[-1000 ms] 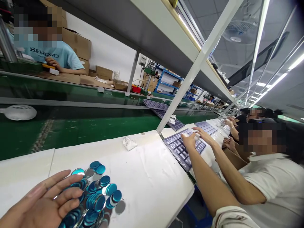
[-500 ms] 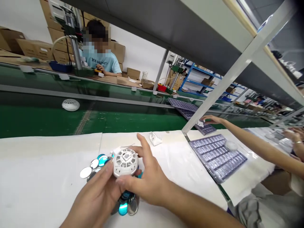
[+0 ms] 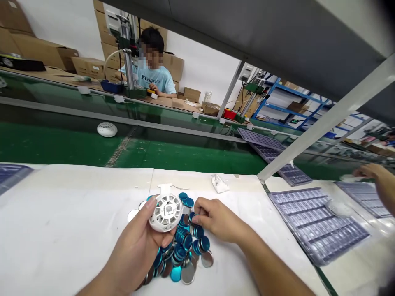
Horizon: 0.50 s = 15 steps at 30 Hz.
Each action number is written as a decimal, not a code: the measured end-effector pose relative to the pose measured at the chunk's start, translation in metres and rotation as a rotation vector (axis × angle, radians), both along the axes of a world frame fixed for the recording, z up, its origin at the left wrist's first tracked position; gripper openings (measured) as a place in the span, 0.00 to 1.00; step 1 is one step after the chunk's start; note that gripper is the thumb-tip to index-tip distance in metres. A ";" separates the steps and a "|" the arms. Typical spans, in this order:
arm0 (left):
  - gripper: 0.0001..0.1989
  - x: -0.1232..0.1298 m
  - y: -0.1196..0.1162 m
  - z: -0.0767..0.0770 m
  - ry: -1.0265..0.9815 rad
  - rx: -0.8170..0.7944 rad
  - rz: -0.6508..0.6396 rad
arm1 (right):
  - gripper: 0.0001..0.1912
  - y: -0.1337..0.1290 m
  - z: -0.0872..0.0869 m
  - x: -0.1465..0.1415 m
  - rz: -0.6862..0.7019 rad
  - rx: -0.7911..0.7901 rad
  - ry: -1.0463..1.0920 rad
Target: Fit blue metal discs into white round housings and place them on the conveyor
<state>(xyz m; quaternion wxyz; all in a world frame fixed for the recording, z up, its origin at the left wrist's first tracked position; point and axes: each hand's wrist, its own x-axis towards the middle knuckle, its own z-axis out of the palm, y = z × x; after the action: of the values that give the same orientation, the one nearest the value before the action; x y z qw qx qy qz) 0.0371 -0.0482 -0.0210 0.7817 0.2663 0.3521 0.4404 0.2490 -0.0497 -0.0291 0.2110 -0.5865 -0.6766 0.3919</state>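
Your left hand [image 3: 131, 246] grips the light, rigid white plastic vented housing [image 3: 166, 212] by its rim; your right hand [image 3: 217, 220] closes on slippery round teal metal discs [image 3: 185, 242]: lift these by their edges.

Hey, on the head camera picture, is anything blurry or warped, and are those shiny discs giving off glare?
In the head view, the wide lens slants the shelf and the edges of the green belt; the metal discs throw bright blue glare; the white plastic part, left hand and right hand look sharp, without strong motion blur.
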 end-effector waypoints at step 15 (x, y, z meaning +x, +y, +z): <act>0.32 0.006 -0.016 -0.005 0.300 0.089 0.082 | 0.04 -0.047 0.018 -0.041 -0.175 0.187 0.596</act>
<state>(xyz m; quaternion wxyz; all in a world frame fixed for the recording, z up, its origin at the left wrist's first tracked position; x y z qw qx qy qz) 0.0435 -0.0641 -0.0265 0.6891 0.3489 0.4555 0.4426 0.2075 -0.0969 -0.0111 0.4857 -0.4799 -0.5652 0.4629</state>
